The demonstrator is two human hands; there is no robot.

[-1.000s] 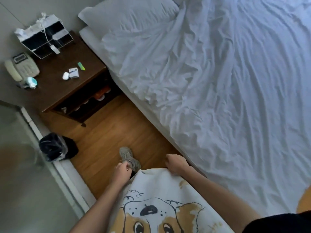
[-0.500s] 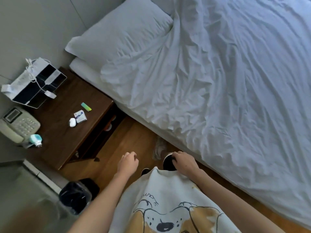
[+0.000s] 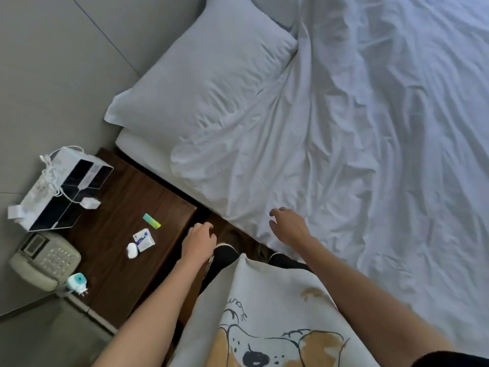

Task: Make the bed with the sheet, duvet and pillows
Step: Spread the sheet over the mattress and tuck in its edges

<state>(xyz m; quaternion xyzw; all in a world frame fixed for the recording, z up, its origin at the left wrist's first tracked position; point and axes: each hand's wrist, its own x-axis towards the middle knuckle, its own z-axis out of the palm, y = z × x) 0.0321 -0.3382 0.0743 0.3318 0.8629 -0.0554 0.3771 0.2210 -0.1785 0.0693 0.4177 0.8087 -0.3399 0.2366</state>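
A rumpled white duvet (image 3: 357, 144) covers the bed from the middle to the right. Its near corner hangs over the mattress edge (image 3: 148, 152). A white pillow (image 3: 201, 78) lies at the head of the bed against the grey wall, partly under the duvet. My right hand (image 3: 288, 226) hovers just above the duvet's near edge with fingers spread and loosely bent, holding nothing. My left hand (image 3: 199, 238) hangs over the gap between nightstand and bed, fingers loosely curled and empty.
A dark wooden nightstand (image 3: 127, 207) stands left of the bed. On it are a white organiser box (image 3: 63, 189) with a cable, a telephone (image 3: 45, 260), a small white case (image 3: 131, 250), a packet (image 3: 144, 239) and a green lighter (image 3: 151, 221). My feet stand on the wood floor.
I have stepped toward the head of the bed, so the pillow and nightstand are nearer. Both hands have risen from my shirt hem; the right hand now reaches over the duvet edge.
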